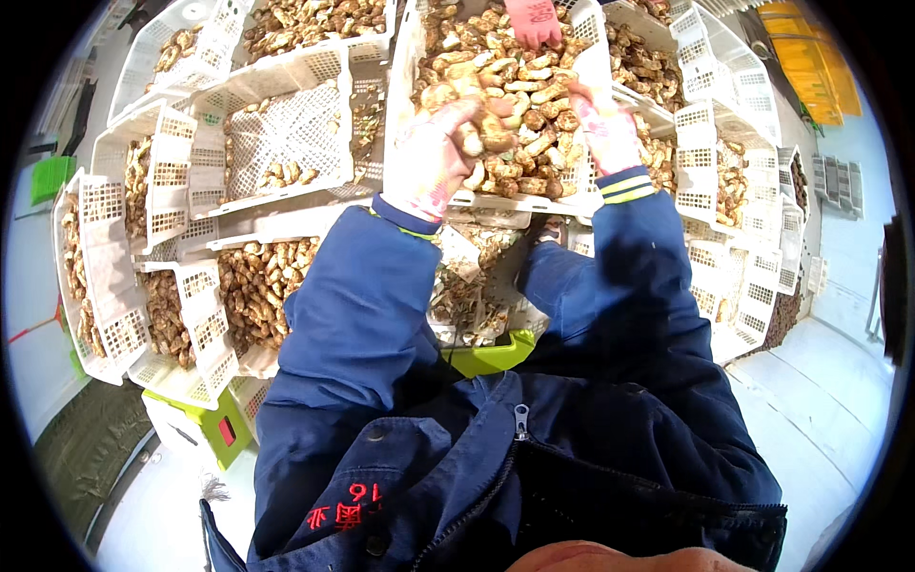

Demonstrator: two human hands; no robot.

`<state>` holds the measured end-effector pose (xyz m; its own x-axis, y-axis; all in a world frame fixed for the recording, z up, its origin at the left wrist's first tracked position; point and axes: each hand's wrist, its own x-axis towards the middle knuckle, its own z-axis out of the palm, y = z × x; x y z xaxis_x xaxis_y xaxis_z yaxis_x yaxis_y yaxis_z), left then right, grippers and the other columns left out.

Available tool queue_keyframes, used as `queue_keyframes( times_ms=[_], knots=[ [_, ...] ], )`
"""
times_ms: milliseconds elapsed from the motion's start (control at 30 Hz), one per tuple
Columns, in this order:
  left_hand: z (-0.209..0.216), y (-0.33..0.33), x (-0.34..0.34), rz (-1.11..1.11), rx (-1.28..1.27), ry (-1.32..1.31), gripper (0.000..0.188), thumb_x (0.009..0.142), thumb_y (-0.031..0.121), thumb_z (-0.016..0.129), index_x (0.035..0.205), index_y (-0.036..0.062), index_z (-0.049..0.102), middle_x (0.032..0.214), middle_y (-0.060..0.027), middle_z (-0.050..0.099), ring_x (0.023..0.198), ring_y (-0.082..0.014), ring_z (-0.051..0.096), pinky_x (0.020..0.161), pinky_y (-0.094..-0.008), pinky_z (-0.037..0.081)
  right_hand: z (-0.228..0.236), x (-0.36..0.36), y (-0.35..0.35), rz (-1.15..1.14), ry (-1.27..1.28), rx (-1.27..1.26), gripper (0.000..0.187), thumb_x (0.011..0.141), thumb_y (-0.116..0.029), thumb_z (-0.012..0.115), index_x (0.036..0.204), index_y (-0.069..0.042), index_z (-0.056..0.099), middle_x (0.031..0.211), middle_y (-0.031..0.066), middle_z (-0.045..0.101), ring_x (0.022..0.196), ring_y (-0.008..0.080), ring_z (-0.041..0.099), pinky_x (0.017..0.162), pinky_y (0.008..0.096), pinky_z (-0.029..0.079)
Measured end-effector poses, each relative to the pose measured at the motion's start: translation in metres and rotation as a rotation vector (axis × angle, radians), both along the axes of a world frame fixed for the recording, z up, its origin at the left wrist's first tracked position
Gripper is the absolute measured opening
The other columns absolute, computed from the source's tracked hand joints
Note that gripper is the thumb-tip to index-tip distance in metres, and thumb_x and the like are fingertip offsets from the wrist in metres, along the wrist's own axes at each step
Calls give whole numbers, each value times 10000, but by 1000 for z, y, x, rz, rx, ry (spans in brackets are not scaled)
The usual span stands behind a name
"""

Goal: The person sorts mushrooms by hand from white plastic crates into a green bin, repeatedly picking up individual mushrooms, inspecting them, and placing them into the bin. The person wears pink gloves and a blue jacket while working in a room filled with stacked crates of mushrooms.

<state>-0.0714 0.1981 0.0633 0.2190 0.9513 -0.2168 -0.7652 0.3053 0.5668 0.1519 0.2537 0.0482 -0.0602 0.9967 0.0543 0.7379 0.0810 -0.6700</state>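
Pale brown mushrooms (pixel 543 157) with thick stems heap up in a white perforated crate (pixel 596 43) before me. My left hand (pixel 429 160), in a thin pale glove with pinkish marks, curls over the crate's near left part. Its fingers close around a few mushrooms (pixel 484 133), slightly blurred. At the crate's right side, my right hand (pixel 607 132), gloved alike, has its fingers stretched out against the pile, apart from one another. Strong light washes out both hands. From the far side, another person's red-gloved hand (pixel 536 23) reaches into the same crate.
To the left, a white crate (pixel 276 202) holds only a few mushrooms, with fuller crates around it. More white crates (pixel 698 157) stand on the right. Below the main crate sits a lime-green-edged container (pixel 491 357) with scraps. A yellow crate stack (pixel 810 62) stands far right.
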Motion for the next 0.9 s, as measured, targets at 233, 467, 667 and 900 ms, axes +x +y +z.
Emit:
queue_keyframes(
  times_ms=[233, 467, 667, 900],
  knots=[
    [13, 1, 9, 73, -123, 206, 253, 895, 196, 482, 939, 10, 648, 841, -72, 633, 657, -121, 607, 602, -256, 495, -133, 30, -5, 137, -723, -364, 375, 797, -263, 520, 1084, -23, 555, 1048, 177, 614, 1042, 305, 568, 857, 429, 457],
    [-7, 5, -15, 31, -161, 171, 297, 894, 171, 452, 1094, -28, 546, 1034, -160, 621, 941, -272, 616, 872, -390, 480, -148, 23, -4, 234, -897, -496, 386, 789, -322, 549, 1002, -7, 612, 1067, 163, 619, 1016, 297, 587, 847, 439, 474],
    [-12, 4, -13, 27, -85, 190, 290, 901, 154, 445, 1126, -9, 528, 1040, -153, 621, 971, -265, 604, 859, -387, 491, -164, 36, 1, 141, -838, -549, 476, 816, -349, 503, 1133, 5, 509, 1104, 181, 595, 1051, 301, 564, 875, 444, 456],
    [-11, 5, -12, 30, -132, 232, 265, 895, 137, 461, 1125, 19, 522, 1003, -124, 626, 937, -247, 607, 829, -395, 503, -155, 32, 2, 142, -725, -554, 461, 818, -378, 508, 1066, 0, 598, 1072, 181, 614, 1026, 300, 580, 878, 383, 458]
  ],
)
